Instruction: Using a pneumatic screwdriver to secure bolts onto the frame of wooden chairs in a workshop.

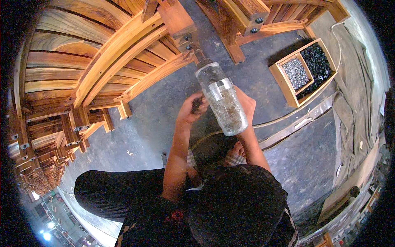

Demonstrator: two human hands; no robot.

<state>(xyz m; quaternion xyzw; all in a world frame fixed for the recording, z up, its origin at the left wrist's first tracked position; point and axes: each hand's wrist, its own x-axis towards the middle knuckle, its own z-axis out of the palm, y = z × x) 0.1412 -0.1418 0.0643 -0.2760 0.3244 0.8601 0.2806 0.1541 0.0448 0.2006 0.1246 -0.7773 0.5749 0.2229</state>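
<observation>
Dark, scuffed floor [144,119] spreads beneath slatted brown wooden furniture [51,74] at far left. Mid-scene, a worn, cloudy-grey cylindrical power tool [225,105] points away, its tip near a bolted wooden block [177,18]. The right hand [247,103] seems closed around its underside, fingers mostly hidden; the left hand [191,109] curls beside it, hold unclear. Likely heavy, stiff and slick-cased, it suits a firm grip underneath.

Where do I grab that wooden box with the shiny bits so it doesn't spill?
Probably grip the wooden box by two opposite outer walls, one hand on each, coming from its left, where the right hand is. It's open on top and holds loose silvery pieces and black pieces, so keep it level.
</observation>
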